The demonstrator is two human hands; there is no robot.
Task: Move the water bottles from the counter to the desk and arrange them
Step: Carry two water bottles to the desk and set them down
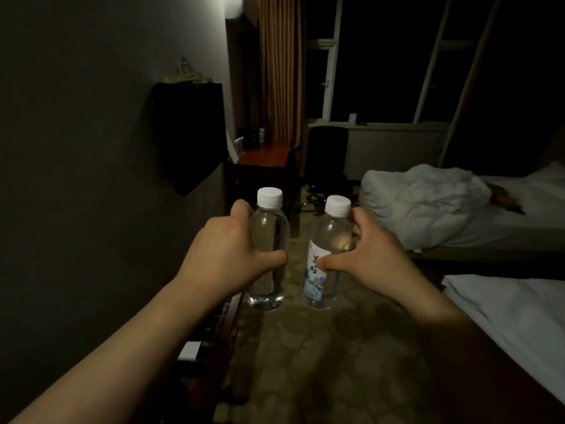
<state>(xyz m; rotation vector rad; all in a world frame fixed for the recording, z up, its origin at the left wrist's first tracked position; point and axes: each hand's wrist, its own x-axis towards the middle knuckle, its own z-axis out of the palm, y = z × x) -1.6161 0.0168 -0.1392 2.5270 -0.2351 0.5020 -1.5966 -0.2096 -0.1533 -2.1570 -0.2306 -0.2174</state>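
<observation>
You hold two bottles upright in mid-air over the carpet, one per hand, both capped white, neither touching the other. The left bottle (269, 249), at 11 o'clock of frame centre, is clear and shows no label from this side; your left hand (226, 255) wraps its middle, thumb across the front. The right bottle (328, 255), at 1 o'clock, carries a printed label; your right hand (376, 255) grips it, thumb on the label, fingers behind the shoulder. Judged step: transport, with both bottles lifted and placement not yet begun. The desk (264, 154) stands ahead at 12 o'clock against the left wall, with small items at its far end, too dim to count. The next move calls for walking there and setting both down. Count otherwise: one chair (327, 157), two beds visible at right.
</observation>
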